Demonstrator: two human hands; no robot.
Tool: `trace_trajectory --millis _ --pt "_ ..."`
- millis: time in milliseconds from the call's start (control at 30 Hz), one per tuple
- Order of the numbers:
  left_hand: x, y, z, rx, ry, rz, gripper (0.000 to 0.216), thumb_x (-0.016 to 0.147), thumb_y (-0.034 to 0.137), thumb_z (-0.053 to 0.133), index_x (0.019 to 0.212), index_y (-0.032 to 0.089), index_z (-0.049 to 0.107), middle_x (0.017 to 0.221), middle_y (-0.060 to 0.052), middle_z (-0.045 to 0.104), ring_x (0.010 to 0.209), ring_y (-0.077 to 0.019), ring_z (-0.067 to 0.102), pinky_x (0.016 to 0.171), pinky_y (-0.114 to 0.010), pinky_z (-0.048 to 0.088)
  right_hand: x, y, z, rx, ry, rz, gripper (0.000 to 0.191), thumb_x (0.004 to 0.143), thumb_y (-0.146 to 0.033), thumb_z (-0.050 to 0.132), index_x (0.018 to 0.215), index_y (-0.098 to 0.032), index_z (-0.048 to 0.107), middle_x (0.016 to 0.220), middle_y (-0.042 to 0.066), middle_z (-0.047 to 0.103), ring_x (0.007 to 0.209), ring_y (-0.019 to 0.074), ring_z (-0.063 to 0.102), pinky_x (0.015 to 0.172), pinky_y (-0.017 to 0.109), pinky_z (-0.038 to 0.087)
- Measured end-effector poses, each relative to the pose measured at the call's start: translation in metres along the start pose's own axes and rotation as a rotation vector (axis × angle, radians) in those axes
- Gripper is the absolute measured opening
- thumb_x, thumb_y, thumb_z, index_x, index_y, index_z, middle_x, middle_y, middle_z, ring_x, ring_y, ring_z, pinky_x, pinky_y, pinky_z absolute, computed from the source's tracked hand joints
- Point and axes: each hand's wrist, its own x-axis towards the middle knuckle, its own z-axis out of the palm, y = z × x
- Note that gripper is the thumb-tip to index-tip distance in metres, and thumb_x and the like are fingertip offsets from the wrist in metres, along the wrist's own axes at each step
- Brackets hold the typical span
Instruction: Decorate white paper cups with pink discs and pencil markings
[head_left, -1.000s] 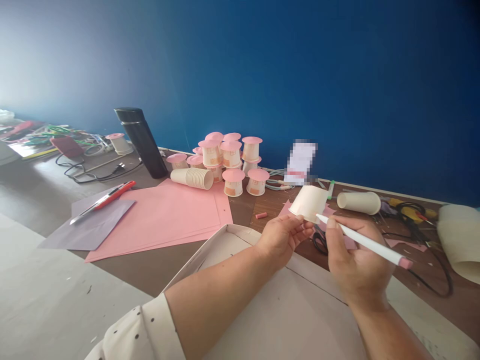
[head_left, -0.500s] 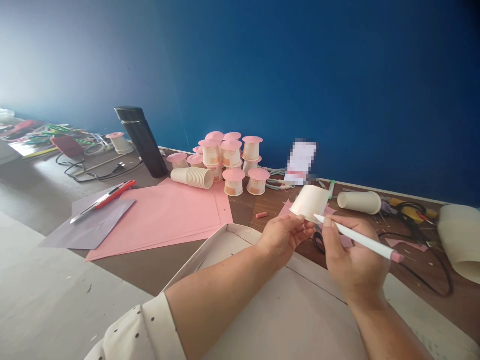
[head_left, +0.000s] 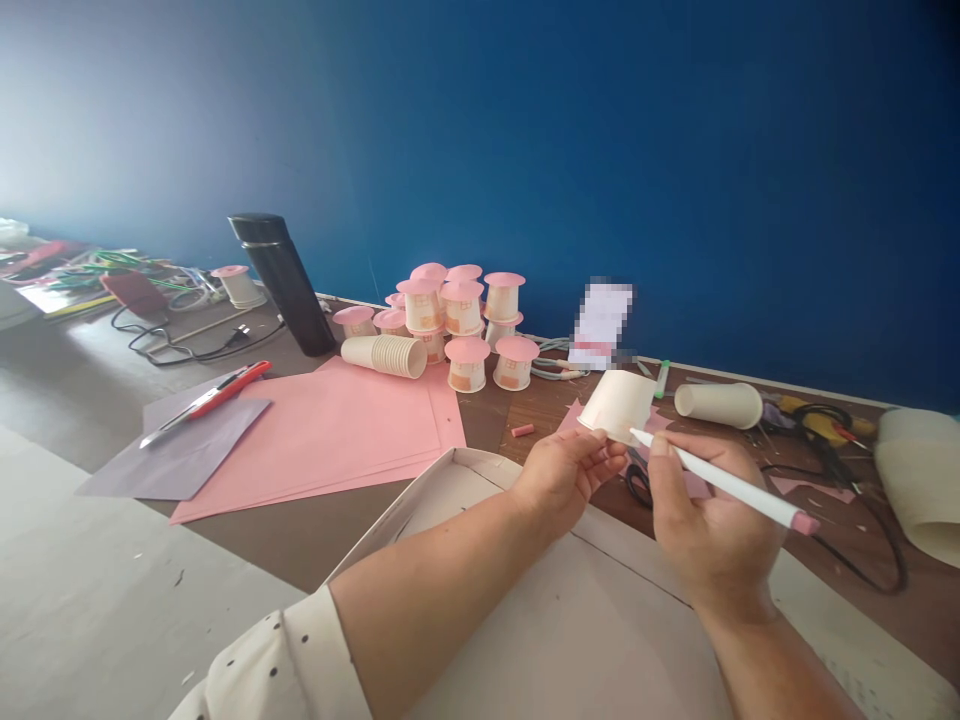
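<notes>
My left hand (head_left: 570,478) pinches the rim of an upside-down white paper cup (head_left: 619,403), which is slightly tilted above the table. In my right hand (head_left: 709,510) is a white marker (head_left: 739,482) with a pink end, its tip at the cup's side near the rim. A small pink marker cap (head_left: 523,431) lies on the table left of the cup. Dark scissors handles (head_left: 637,485) show partly beneath my hands. Behind stand several finished cups with pink paper roofs (head_left: 467,350) and drawn doors and windows.
A stack of cups (head_left: 384,355) lies on pink paper sheets (head_left: 322,430). A red utility knife (head_left: 210,400) rests on grey paper (head_left: 225,450). A black bottle (head_left: 285,285) stands behind. At right are a cup (head_left: 720,405), cables (head_left: 896,550) and a larger cup stack (head_left: 919,480). A white box lid (head_left: 585,610) lies in front.
The marker's pink end has shifted slightly right and down, while its tip stays near the cup's rim. The cup has moved very slightly left in my left hand.
</notes>
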Motion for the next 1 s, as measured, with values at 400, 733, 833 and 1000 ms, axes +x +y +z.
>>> trace_trajectory --millis 400,733,833,1000 --pt "-0.0011 0.0015 0.002 -0.005 0.01 -0.017 0.016 0.088 0.006 0.052 0.081 0.006 0.066 0.071 -0.007 0.065 0.066 -0.0099 0.063 0.08 -0.023 0.052 0.0009 -0.003 0.0022 -0.039 -0.005 0.011 0.023 0.088 -0.039 0.061 0.088 -0.017 0.067 0.081 0.008 0.07 0.073 0.0188 0.067 0.064 0.03 0.054" --pt "-0.001 0.0018 0.0023 -0.003 0.018 -0.018 0.017 0.088 0.005 0.052 0.077 0.006 0.066 0.071 -0.007 0.065 0.067 -0.0099 0.063 0.082 -0.023 0.053 0.0007 -0.0002 0.0021 -0.039 -0.007 0.024 0.023 0.088 -0.038 0.06 0.088 -0.016 0.067 0.082 0.008 0.071 0.073 0.0183 0.067 0.064 0.03 0.053" --pt "-0.0004 0.0019 0.0019 -0.016 0.024 -0.019 0.017 0.088 0.005 0.053 0.077 0.005 0.066 0.071 -0.008 0.064 0.068 -0.0097 0.063 0.079 -0.022 0.053 0.0 0.0006 0.0016 -0.028 0.01 0.02 0.023 0.088 -0.038 0.061 0.09 -0.016 0.067 0.083 0.008 0.071 0.075 0.0182 0.067 0.064 0.03 0.053" --pt "-0.0001 0.0019 0.0018 -0.024 0.023 -0.025 0.015 0.088 0.006 0.054 0.078 0.005 0.066 0.071 -0.008 0.065 0.068 -0.0098 0.063 0.078 -0.021 0.053 0.0003 0.0008 0.0016 -0.027 0.02 0.013 0.022 0.087 -0.038 0.062 0.088 -0.016 0.067 0.082 0.008 0.071 0.074 0.0183 0.067 0.063 0.029 0.052"
